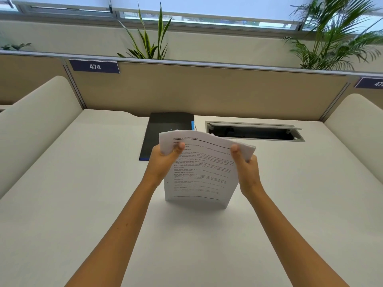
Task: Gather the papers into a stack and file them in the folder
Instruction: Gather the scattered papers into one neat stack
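A stack of white printed papers (202, 172) stands upright on its lower edge on the white desk (83, 204), its top curling toward me. My left hand (163, 162) grips the stack's left side near the top, thumb on the front page. My right hand (246, 168) grips the right side the same way. Behind the papers a black folder (165, 129) with a blue edge lies closed and flat on the desk, partly hidden by the stack.
An open cable tray slot (255, 132) is set into the desk at the back right. A beige partition (207, 92) with a "474" label closes the back; cream side dividers (37, 121) stand left and right. Plants rise behind the partition.
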### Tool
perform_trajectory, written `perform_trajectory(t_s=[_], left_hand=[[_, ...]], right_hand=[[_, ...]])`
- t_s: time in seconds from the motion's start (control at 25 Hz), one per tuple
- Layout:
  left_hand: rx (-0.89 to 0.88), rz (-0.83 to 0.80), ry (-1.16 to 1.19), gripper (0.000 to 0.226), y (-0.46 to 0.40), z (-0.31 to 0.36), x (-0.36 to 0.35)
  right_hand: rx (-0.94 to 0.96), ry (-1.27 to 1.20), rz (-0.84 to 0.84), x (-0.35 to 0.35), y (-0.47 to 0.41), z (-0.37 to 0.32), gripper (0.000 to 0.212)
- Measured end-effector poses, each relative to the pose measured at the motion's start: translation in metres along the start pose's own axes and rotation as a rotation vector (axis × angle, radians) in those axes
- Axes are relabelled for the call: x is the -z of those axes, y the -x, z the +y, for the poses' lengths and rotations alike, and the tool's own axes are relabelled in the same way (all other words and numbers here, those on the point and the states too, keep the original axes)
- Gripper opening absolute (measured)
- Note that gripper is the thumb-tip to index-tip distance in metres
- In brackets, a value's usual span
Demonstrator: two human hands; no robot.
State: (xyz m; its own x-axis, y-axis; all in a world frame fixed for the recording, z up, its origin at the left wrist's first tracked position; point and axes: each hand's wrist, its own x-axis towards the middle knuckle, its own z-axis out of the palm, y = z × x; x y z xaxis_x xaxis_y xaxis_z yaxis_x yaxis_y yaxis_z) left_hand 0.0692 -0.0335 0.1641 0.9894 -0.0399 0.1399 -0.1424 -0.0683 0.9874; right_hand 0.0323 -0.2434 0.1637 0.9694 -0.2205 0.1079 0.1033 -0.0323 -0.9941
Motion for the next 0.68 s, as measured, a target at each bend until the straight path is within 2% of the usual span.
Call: perform_trajectory(t_s=[0.08, 0.24, 0.48, 0.68], left_hand=[[0.09, -0.071, 0.032, 0.025, 0.003, -0.024, 0.0], [0.205, -0.162, 0.059, 0.029, 0.002, -0.064, -0.001], [0.348, -0.2, 0.031, 0.039, -0.005, -0.101, -0.002], [0.492, -0.218, 0.065, 0.051, -0.011, -0.124, -0.003]], right_hand=[[-0.042, -0.002, -0.015, 0.001, 0.0, 0.017, 0.017], [-0.118, -0.019, -0.04, 0.005, 0.001, 0.056, 0.032], [-0.264, -0.007, -0.066, 0.005, -0.007, 0.093, 0.038], [-0.36, 0.043, -0.034, 0.009, -0.025, 0.112, 0.026]])
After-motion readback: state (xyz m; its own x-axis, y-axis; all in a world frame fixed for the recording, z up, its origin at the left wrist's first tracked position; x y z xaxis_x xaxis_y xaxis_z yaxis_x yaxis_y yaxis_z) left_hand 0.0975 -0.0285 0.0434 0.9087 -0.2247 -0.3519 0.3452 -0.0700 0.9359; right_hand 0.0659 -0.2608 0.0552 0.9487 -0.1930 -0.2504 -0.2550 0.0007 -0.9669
